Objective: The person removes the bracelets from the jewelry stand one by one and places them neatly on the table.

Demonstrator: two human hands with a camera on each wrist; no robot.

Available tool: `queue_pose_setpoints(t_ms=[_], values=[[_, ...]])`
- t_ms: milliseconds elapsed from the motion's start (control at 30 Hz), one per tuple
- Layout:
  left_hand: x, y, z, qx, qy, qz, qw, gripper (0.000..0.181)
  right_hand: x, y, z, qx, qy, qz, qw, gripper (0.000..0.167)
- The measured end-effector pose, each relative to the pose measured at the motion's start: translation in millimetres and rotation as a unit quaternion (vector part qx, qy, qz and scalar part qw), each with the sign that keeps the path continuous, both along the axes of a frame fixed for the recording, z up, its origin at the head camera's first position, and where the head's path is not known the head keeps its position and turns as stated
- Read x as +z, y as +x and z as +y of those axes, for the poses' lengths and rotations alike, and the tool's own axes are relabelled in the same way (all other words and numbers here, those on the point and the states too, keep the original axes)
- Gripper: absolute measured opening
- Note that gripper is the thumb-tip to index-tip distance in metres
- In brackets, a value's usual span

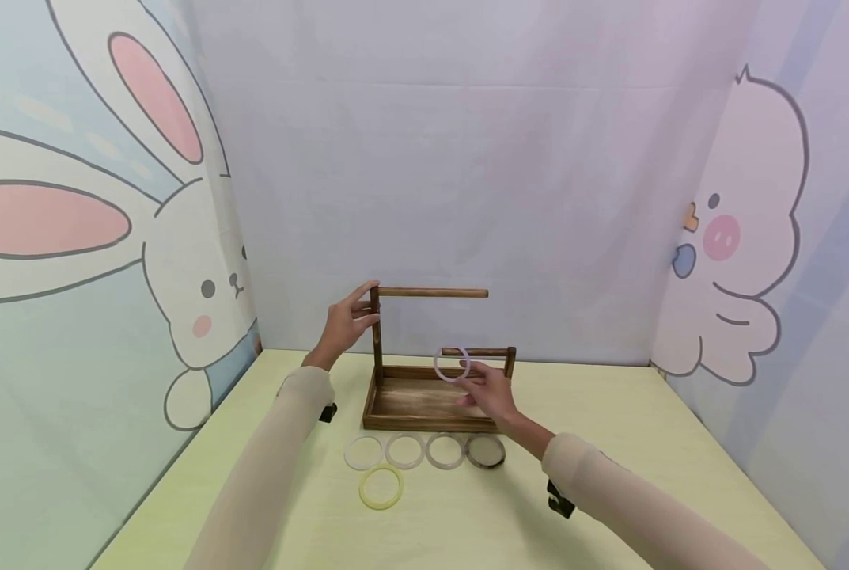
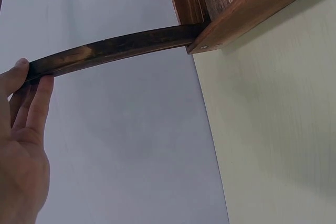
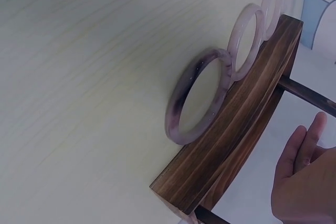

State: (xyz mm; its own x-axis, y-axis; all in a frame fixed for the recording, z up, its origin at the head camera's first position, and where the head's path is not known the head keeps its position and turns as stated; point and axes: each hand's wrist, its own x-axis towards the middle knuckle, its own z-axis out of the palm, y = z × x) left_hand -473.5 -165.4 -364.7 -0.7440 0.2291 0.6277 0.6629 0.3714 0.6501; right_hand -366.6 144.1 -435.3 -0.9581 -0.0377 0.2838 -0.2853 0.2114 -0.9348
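Observation:
A dark wooden display stand (image 1: 376,340) has a tray base, a tall post with a high bar, and a shorter post with a low bar (image 1: 491,351). My left hand (image 1: 344,323) pinches the top of the tall post; thumb and fingers lie on both sides of it in the left wrist view. My right hand (image 1: 491,393) pinches a pale lilac bangle (image 1: 435,366) at the low bar's free end. The bar's tip shows within the ring's outline, but I cannot tell whether it is threaded. In the right wrist view the pinched bangle is hidden.
In front of the tray lie several pale bangles (image 1: 445,467) in a row, with a dark-mottled bangle (image 3: 176,103) at its right end. A yellow bangle (image 1: 380,507) lies nearer me. Behind the pale table (image 1: 609,459) hangs a plain curtain (image 1: 574,198).

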Motion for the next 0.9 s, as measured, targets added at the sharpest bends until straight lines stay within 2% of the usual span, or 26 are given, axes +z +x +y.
queue_pose_setpoints(t_ms=[200,433,533,667,900], values=[[0.1,0.7,0.4,-0.001,-0.001,-0.006,1.0,0.071,1.3,1.1,-6.1,-0.002,0.015,-0.008,0.9998,0.041],[0.8,1.6,0.6,0.001,-0.006,0.01,0.9999,0.072,1.2,0.4,-13.7,0.01,-0.001,-0.007,0.9999,0.04],[0.7,1.3,0.4,0.0,-0.003,0.007,1.0,0.072,0.3,0.3,-14.7,0.014,-0.002,-0.009,0.9999,0.041],[0.1,0.2,-0.4,0.0,0.0,0.0,1.0,0.072,-0.7,2.0,-15.3,0.019,0.0,-0.014,0.9997,0.042],[-0.1,0.1,-1.2,0.002,-0.009,0.013,0.9999,0.073,-2.6,8.6,-15.1,0.035,0.005,-0.031,0.9989,0.041]])
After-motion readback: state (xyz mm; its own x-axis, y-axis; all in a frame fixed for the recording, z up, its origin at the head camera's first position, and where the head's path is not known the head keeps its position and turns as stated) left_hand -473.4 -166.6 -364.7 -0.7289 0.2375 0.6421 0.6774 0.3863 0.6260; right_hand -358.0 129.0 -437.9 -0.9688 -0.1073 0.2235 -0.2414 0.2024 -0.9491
